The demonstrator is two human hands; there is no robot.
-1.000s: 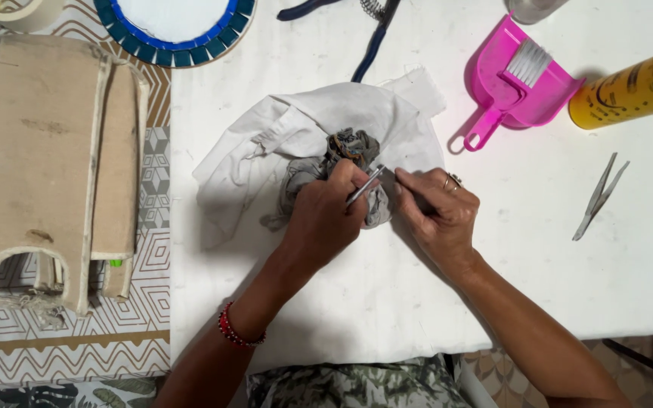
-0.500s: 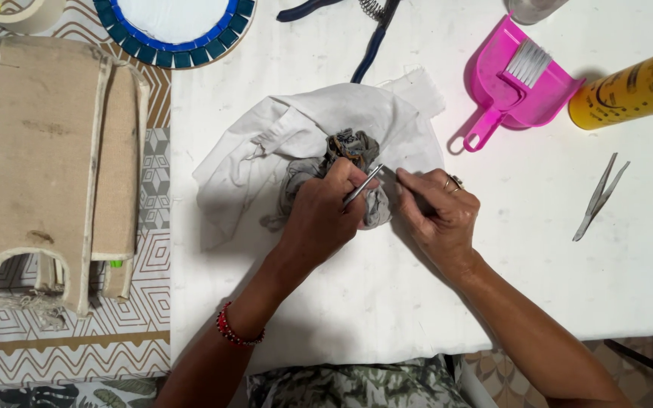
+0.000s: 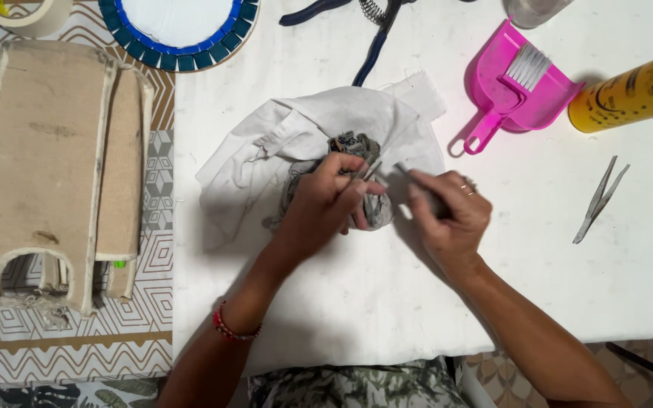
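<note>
Left hand [image 3: 326,200] grips a thin metal tool [image 3: 369,172] over the soiled white cloth [image 3: 296,143]; right hand [image 3: 447,211], just beside, pinches a dark pointed tool [image 3: 406,172].

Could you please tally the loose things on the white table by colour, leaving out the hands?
White: 1, the rag
Pink: 1, the dustpan with brush
Yellow: 1, the can
Silver: 1, the tweezers
Dark blue: 1, the pliers
Total: 5
</note>
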